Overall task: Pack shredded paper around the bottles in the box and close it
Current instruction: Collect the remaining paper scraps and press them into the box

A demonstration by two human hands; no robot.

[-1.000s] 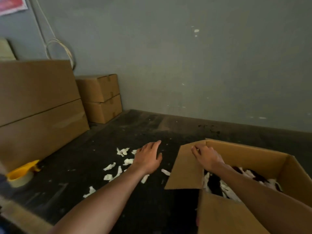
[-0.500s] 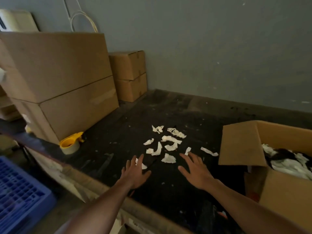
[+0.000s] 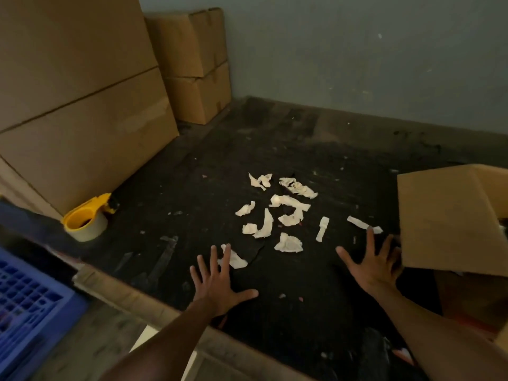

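Several scraps of white shredded paper [image 3: 277, 213] lie scattered on the dark tabletop [image 3: 302, 149]. My left hand [image 3: 217, 281] hovers just short of the nearest scrap, fingers straight and spread, holding nothing. My right hand [image 3: 373, 262] is spread the same way to the right of the scraps, its fingertips close to a long strip. The open cardboard box [image 3: 445, 218] stands at the right edge with one flap raised beside my right hand. Its inside and the bottles are out of view.
A yellow tape dispenser [image 3: 88, 215] sits at the table's left, against two large stacked cartons [image 3: 82, 105]. Two smaller stacked cartons [image 3: 195, 67] stand in the back corner by the grey wall. A blue plastic crate [image 3: 24, 306] is on the floor at lower left.
My view swung left and down, away from the box. My right hand left the box flap and both hands came down, fingers spread, near the paper scraps.
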